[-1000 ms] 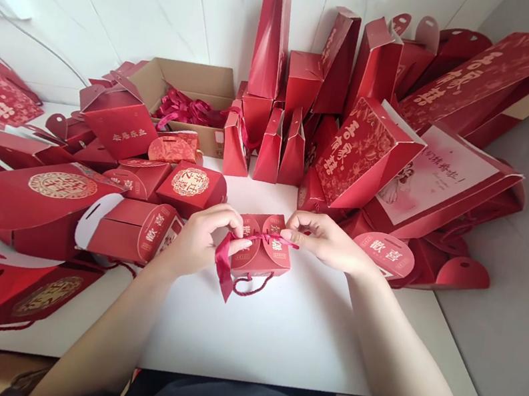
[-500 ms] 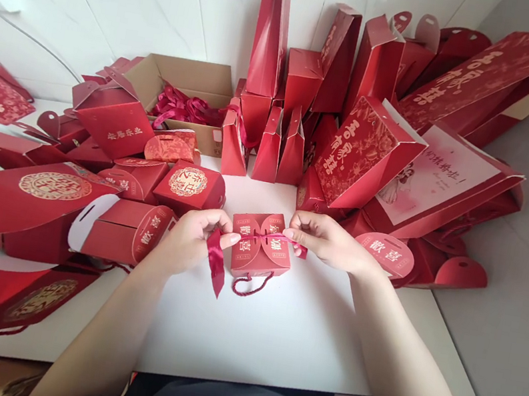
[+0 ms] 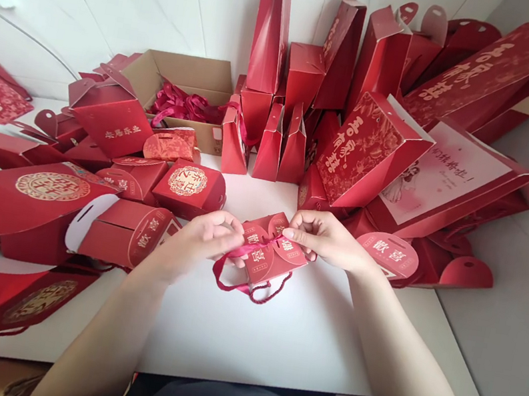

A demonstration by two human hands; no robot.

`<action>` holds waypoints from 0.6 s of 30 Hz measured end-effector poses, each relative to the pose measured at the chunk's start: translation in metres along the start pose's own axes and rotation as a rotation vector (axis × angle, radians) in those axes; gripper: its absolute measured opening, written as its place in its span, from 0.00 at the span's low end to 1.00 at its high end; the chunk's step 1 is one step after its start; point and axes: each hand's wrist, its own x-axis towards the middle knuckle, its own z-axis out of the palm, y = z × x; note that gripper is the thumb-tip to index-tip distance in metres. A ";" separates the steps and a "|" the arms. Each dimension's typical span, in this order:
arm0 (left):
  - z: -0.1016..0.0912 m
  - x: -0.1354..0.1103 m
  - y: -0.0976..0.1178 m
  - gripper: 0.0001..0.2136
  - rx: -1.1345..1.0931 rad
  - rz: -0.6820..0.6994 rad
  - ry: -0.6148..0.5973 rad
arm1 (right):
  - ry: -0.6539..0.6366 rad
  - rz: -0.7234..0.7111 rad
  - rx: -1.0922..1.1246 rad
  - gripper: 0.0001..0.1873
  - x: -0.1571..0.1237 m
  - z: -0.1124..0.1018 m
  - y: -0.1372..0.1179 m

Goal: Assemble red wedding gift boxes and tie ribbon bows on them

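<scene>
Fingers of the left hand (image 3: 201,241) pinch a red ribbon (image 3: 217,268) beside the small red gift box (image 3: 268,261), tilted near the middle of the white tabletop (image 3: 271,341); the right hand (image 3: 326,239) pinches the ribbon over the box's right flap.

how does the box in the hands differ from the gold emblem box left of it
The held box is tilted between left hand and right hand, a ribbon across its flaps; the gold-emblem box rests untouched on the table. The held box shows a cord handle; the gold-emblem box shows none. Both are red.
</scene>
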 end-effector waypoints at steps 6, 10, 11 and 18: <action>0.018 -0.003 0.006 0.07 0.361 0.073 0.212 | 0.043 0.016 0.027 0.19 0.000 0.005 -0.005; 0.021 -0.005 0.012 0.09 0.528 0.177 0.321 | 0.041 0.026 -0.010 0.18 -0.001 0.006 -0.006; 0.021 -0.004 0.012 0.10 0.557 0.190 0.334 | 0.033 0.028 -0.013 0.18 -0.002 0.006 -0.006; 0.007 0.006 0.000 0.15 0.353 0.188 0.225 | -0.002 -0.009 0.047 0.17 -0.002 0.006 -0.003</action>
